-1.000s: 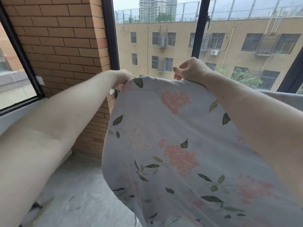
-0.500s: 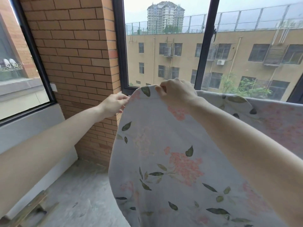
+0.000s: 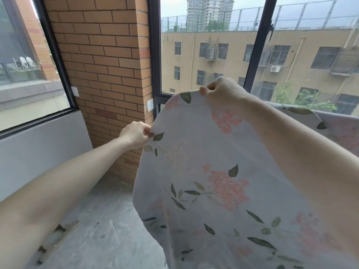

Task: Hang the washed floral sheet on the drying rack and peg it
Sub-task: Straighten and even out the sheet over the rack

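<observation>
Hands have spread apart since a second ago: the left hand [image 3: 136,135] has slid down the sheet [image 3: 219,183] edge, while the right hand [image 3: 223,92] stays high at the top corner. That looks like straightening the edge before pegging. Both arms reach forward, fingers pinching cloth. To the right of the fingers, the sheet drapes away; the rack itself is hidden.
</observation>
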Motion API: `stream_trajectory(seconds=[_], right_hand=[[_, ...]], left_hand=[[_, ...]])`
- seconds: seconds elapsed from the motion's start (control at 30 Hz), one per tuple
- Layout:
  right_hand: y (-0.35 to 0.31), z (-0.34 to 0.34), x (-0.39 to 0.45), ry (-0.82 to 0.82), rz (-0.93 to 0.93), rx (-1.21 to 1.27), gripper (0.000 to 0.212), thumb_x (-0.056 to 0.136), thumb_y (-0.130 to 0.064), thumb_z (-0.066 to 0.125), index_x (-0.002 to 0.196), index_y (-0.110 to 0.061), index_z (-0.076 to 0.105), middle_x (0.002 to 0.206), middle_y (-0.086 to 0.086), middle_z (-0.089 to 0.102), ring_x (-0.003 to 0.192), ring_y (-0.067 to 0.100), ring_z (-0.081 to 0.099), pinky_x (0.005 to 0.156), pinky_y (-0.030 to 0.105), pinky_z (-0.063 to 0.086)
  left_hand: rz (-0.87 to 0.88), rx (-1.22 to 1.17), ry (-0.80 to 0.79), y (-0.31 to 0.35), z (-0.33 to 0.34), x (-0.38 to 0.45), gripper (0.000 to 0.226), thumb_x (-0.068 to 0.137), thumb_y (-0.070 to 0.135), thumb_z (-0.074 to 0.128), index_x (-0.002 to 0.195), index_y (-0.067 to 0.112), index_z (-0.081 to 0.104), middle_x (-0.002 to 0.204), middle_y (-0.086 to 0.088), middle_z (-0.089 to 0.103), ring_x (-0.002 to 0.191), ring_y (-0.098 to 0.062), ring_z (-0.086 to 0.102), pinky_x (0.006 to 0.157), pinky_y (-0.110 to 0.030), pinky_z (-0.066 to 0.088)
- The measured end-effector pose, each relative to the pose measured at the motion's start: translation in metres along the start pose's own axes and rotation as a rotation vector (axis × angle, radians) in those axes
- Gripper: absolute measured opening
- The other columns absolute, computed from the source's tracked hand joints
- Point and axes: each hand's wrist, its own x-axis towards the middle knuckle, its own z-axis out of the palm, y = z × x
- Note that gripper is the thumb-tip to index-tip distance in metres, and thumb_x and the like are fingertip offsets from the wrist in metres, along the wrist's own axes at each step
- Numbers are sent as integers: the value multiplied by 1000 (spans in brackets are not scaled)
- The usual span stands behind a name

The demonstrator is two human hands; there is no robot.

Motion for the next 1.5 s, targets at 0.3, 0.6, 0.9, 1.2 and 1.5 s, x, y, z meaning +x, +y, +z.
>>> stream_trajectory(seconds=[0.3,0.6,0.9,1.2,1.5], right_hand=[[9,-6,23,163,187,183,38,109,-37,44,96,-11,69,74,1,59,71,23,59,61,23,40],[21,-18,20,-12,305,-34,30,101,-36,60,105,-9,72,88,7,67,68,20,63,54,24,47],[42,-56,-7,-466,564,179,39,86,-28,61,101,3,79,99,22,77,92,41,74,95,60,56],[90,-79,28,302,545,330,43,103,-39,60,76,-6,66,55,5,63,33,15,51,34,19,35],[136,-75,27,170,588,-85,39,100,-40,65,97,-2,73,107,15,73,88,28,62,75,29,45]], left_hand=[[-105,-472,378,84,-87,54,29,90,11,50,92,25,75,94,5,75,94,-19,72,80,-31,61],[-216,-447,-71,131,-80,81,25,97,32,63,86,9,67,81,-8,67,60,-18,60,59,-27,51],[-259,-516,-91,115,-103,94,18,98,14,56,94,9,73,94,-6,76,84,-17,74,65,-30,59],[-158,-573,4,127,-124,107,13,102,22,63,108,12,68,100,-8,75,73,-18,76,52,-21,59],[-21,-133,-149,180,-99,105,32,91,37,72,112,14,75,107,-5,74,90,-23,72,83,-37,62]])
